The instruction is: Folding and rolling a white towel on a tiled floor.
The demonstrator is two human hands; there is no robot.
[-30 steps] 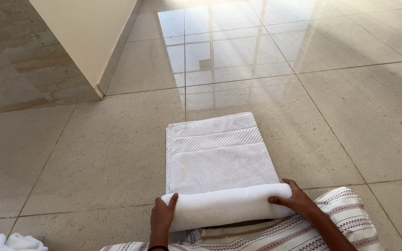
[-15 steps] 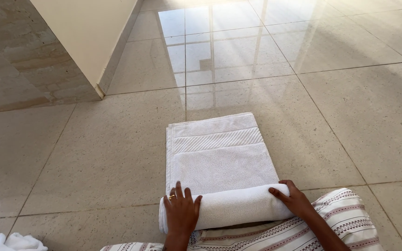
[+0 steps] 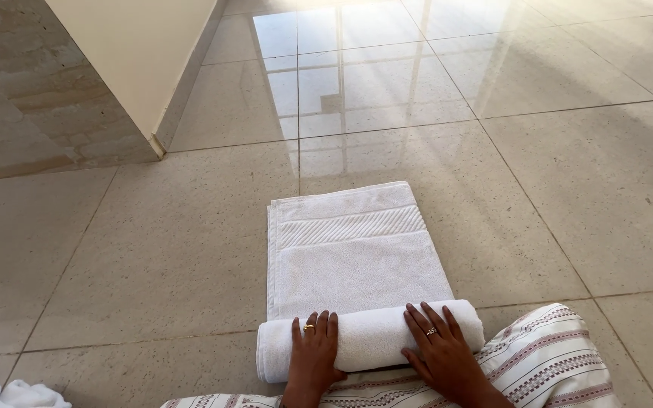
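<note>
Both my hands, the left hand [image 3: 313, 349] and right hand [image 3: 440, 349], lie flat and open-fingered on the rolled white towel [image 3: 357, 279], gripping nothing; I'd judge even pressure keeps the roll tight and straight on the floor [image 3: 153, 257].

The towel [image 3: 357, 264] is plain white, with a band of fine diagonal ribbing woven across its far end. The floor [image 3: 115, 249] is glossy beige speckled tile with thin dark grout lines. The garment [image 3: 553, 363] is white with dark narrow stripes. The wall [image 3: 137, 53] is cream.
</note>
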